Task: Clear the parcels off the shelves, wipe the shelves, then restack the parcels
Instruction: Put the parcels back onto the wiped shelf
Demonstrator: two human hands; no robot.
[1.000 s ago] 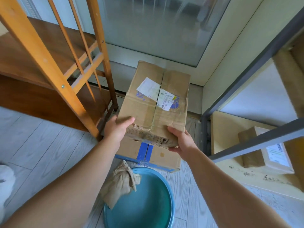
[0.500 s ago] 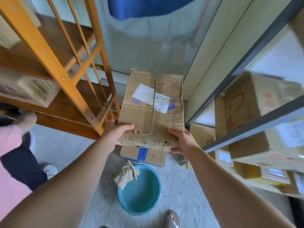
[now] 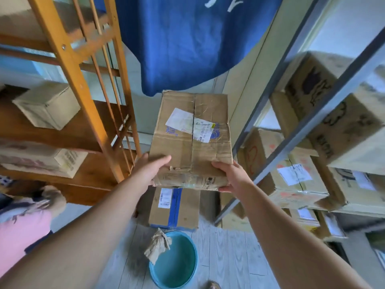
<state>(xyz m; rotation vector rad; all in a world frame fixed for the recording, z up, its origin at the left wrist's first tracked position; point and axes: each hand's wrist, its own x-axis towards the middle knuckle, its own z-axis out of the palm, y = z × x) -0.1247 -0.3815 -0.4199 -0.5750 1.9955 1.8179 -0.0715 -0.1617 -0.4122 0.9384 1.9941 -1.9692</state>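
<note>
I hold a worn cardboard parcel (image 3: 191, 140) with a white label in mid-air, between two shelf units. My left hand (image 3: 151, 168) grips its near left corner, thumb on top. My right hand (image 3: 231, 176) grips the near right corner from the side and below. Under it on the floor lies another parcel (image 3: 177, 207) with blue tape. The orange wooden shelf (image 3: 83, 130) on the left carries two boxes (image 3: 48, 105). The grey metal shelf (image 3: 308, 113) on the right is packed with several parcels (image 3: 295, 176).
A teal basin (image 3: 175, 259) stands on the floor below, with a brown rag (image 3: 158, 245) draped over its rim. A blue cloth (image 3: 183, 38) hangs overhead. A person in a pink top (image 3: 23, 222) crouches at the lower left. A foot shows at the bottom edge.
The parcel has risen from just above the floor parcel to about mid-shelf height. My view has tilted up, bringing the blue cloth and upper shelves into sight.
</note>
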